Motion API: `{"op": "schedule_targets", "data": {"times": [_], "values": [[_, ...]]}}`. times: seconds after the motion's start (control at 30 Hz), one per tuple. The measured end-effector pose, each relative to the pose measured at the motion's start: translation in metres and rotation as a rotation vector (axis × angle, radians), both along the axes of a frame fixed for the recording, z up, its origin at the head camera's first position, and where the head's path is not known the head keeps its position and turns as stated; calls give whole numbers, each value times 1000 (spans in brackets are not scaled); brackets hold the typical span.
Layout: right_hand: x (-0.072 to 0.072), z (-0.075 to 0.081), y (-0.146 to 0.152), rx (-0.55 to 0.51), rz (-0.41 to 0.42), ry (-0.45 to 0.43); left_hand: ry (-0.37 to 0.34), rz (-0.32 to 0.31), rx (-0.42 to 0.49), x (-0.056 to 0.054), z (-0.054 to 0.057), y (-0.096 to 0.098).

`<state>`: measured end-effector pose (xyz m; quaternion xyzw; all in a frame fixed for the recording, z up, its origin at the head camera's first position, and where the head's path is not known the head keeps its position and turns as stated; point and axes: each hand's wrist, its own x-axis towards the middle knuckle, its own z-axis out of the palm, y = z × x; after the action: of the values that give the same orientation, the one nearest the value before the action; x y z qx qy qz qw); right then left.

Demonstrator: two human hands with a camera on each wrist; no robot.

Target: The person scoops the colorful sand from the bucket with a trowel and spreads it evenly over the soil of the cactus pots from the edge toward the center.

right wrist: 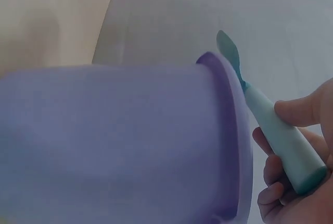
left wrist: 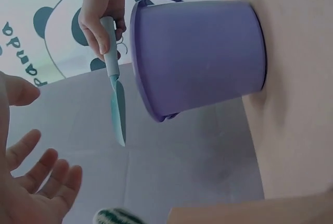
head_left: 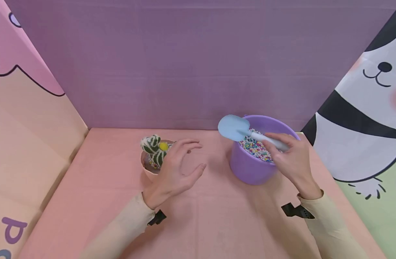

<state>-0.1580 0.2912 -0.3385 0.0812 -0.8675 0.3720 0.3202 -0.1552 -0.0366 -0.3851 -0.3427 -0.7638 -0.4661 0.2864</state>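
The right hand's [head_left: 290, 156] fingers and thumb are wrapped round the handle [right wrist: 283, 135] of the blue shovel [head_left: 256, 137]; the left hand [head_left: 176, 167] holds nothing, its fingers loosely bent and its thumb apart. From the right fingers the shovel reaches across the mouth of the purple bucket [head_left: 253, 169], its blade [head_left: 233, 127] above and past the rim toward the left fingers. No beads show on it; the beads [head_left: 256, 148] lie in the bucket, below the right fingers.

To use the shovel well, I'd turn the wrist slowly — a slight twist at the handle will swing the blade's far end widely. Small round beads would likely roll off a tilted blade, so it should travel level when loaded and clear the rim. The cactus [head_left: 158, 157] stands in its pot [head_left: 149, 173] on the counter [head_left: 210, 216], beside the left fingers; whether they touch it I cannot tell. If steadying is needed, better to hold the pot — not the plant.
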Motion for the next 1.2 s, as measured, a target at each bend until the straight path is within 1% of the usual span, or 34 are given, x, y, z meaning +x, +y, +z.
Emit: {"op": "schedule_targets", "data": {"times": [0.07, 0.13, 0.33, 0.4, 0.57, 0.63, 0.77, 0.87, 1.0, 1.07, 1.2], "values": [[-1, -1, 3, 8, -16, 7, -31, -2, -39, -2, -2, 4], [-1, -2, 6, 19, -38, -7, -46, -9, -65, -3, -3, 7], [-3, -2, 13, 44, -77, -73, -47, -10, -114, -11, -11, 16], [-3, -2, 17, 41, -89, -82, -60, -10, -130, -14, -13, 20], [-4, 2, 27, 18, -113, -109, -160, -25, -177, -20, -13, 32], [-5, 3, 30, 8, -110, -138, -201, -29, -193, -23, -12, 38], [-7, 2, 37, -5, -101, -195, -261, -37, -210, -28, -14, 51], [-9, 0, 42, -19, -105, -223, -304, -33, -223, -31, -16, 60], [-10, -1, 46, -18, -127, -239, -353, -7, -256, -37, -19, 70], [-9, 1, 48, 10, -152, -232, -348, -2, -288, -41, -21, 75], [-9, 4, 55, 80, -186, -224, -287, -4, -352, -53, -26, 85]]}}
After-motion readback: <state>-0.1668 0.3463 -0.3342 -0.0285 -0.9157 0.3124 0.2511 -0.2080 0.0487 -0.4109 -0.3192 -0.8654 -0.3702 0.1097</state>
